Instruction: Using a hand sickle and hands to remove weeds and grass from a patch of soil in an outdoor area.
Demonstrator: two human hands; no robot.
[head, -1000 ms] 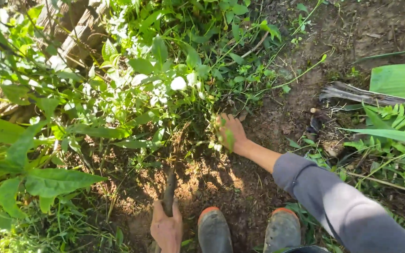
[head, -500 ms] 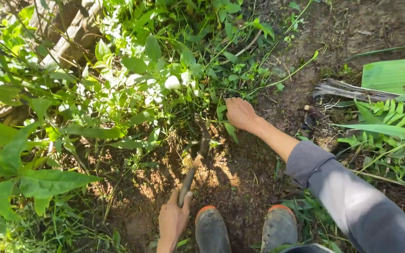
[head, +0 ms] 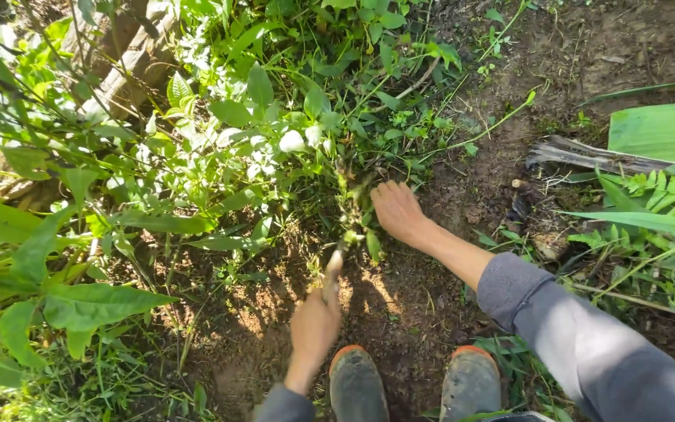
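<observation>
My left hand (head: 314,324) grips the handle of a long cutting tool (head: 336,266) whose blurred blade points up at the base of a clump of green weeds (head: 349,199). My right hand (head: 396,211), in a grey sleeve, reaches forward and closes its fingers on the weed stems just right of the blade tip. The clump stands in bare brown soil (head: 400,297). Both of my boots (head: 357,383) are planted just behind the hands.
Dense leafy plants (head: 197,156) fill the left and top. Pale tree roots (head: 134,55) lie at the upper left. At the right are a broad green leaf (head: 662,129), a dry stalk (head: 587,156) and fern fronds (head: 658,203).
My left hand has swung the tool up and right, bringing its blade to the weed base. My right hand shifted slightly along the stems and still holds the clump.
</observation>
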